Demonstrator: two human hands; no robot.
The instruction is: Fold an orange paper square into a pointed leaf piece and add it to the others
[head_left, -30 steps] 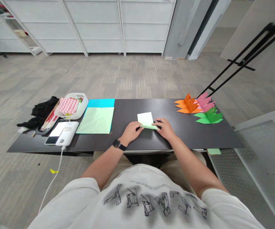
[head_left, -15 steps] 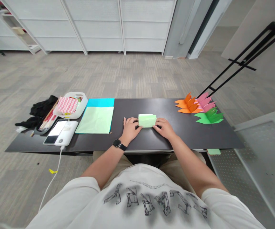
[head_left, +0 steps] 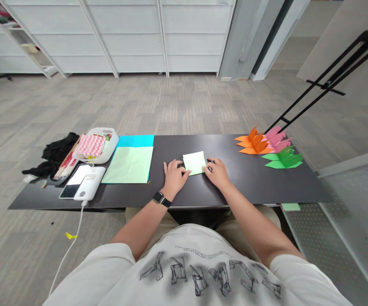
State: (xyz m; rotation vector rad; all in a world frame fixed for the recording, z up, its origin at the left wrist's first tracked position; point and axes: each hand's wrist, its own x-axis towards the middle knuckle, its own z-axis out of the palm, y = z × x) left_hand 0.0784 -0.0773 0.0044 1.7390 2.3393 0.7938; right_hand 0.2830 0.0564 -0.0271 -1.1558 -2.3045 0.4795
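Small green paper [head_left: 194,163] is lying at twelve o'clock on the counter [head_left: 250,182], presumably handling light, thin and easily creased, best held by its edges, where the left hand [head_left: 174,175] is resting loosely spread at eight o'clock and the right hand [head_left: 217,171] is resting curled at four, its pinch unclear.

Underside of small pale green paper [head_left: 194,162] hidden, black stand [head_left: 326,85] cut off at right

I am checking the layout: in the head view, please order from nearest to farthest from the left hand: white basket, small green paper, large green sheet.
From the left hand:
1. Small green paper, just right.
2. Large green sheet, left.
3. White basket, farther left, past the sheet.
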